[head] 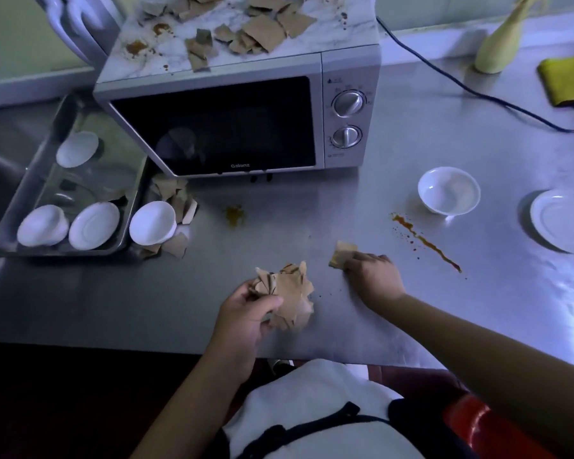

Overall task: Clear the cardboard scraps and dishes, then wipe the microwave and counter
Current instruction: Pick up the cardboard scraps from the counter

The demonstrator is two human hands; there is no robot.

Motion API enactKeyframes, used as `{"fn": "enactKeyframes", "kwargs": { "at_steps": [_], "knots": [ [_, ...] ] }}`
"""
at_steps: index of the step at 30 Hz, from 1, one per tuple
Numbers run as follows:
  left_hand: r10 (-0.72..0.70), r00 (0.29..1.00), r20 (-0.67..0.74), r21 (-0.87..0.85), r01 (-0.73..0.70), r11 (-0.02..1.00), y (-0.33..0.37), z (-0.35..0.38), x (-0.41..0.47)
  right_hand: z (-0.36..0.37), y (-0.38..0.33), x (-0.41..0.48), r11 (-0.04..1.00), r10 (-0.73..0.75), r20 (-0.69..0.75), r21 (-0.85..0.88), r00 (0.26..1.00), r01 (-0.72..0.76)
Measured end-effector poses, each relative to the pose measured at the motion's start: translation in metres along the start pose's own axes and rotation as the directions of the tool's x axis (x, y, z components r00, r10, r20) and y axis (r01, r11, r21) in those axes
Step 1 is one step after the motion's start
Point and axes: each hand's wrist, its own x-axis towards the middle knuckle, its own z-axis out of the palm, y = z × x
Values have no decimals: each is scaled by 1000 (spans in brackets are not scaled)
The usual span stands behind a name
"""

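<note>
Torn brown cardboard scraps (pixel 292 293) are bunched in the left hand (pixel 246 316) above the grey steel tabletop (pixel 279 210), near the middle of its front edge, fingers (pixel 246 289) curled round the wad. The right hand (pixel 373 276) pinches one more flat scrap (pixel 343 255) lying just beside. The pieces look light, thin and fairly stiff, apt to slip from a loose bundle, so take each by an edge and squeeze the wad. More litter the silver microwave (pixel 212 124) top.

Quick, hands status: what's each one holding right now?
Left hand: grips a bunch of cardboard scraps.
Right hand: pinches a single scrap lying on the counter.
</note>
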Motion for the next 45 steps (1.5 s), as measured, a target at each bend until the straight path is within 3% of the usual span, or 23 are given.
{"fn": "enactKeyframes", "kwargs": {
  "at_steps": [3,6,9,13,17,21,28,31,33,35,38,41,45],
  "knots": [
    [-13,1000,14,-1,13,1000,-4,3,0,-6,0,-3,994,101,-27,53,994,-100],
    [-21,1000,12,1,21,1000,-9,1,0,-16,0,1,954,218,-240,255,946,-156],
    [-31,999,-15,8,31,999,-14,-2,-2,-20,-1,9,942,278,-301,271,912,-198],
    [-14,999,-42,22,15,1000,-16,-6,-3,-7,-7,14,967,236,-233,151,943,-205],
    [-6,998,-61,12,7,1000,-15,-10,-3,15,-18,15,970,240,-21,42,971,-238],
    [-9,997,-75,-8,8,1000,-15,-14,-3,26,-22,7,974,225,27,-22,974,-225],
    [-1,999,-50,-13,0,1000,-13,-11,0,18,-12,15,977,211,-6,-2,977,-211],
    [13,999,-33,-11,-14,1000,-12,-7,1,3,-7,19,934,278,-45,245,959,-260],
    [10,999,-33,-17,-10,1000,-12,-5,2,-14,-5,21,860,337,-1,408,942,-307],
    [-1,999,-50,-18,0,1000,-12,-3,3,-32,-6,18,710,437,27,604,899,-363],
    [-9,999,-53,-14,8,1000,-13,4,4,-56,-13,0,282,498,183,890,848,-358],
    [6,999,-50,3,-6,1000,-14,12,3,-75,-21,-25,-3,439,359,918,824,-398],
    [41,999,-24,42,-40,998,-13,25,-1,-93,-35,-54,-177,240,473,880,848,-440]
  ]
}}
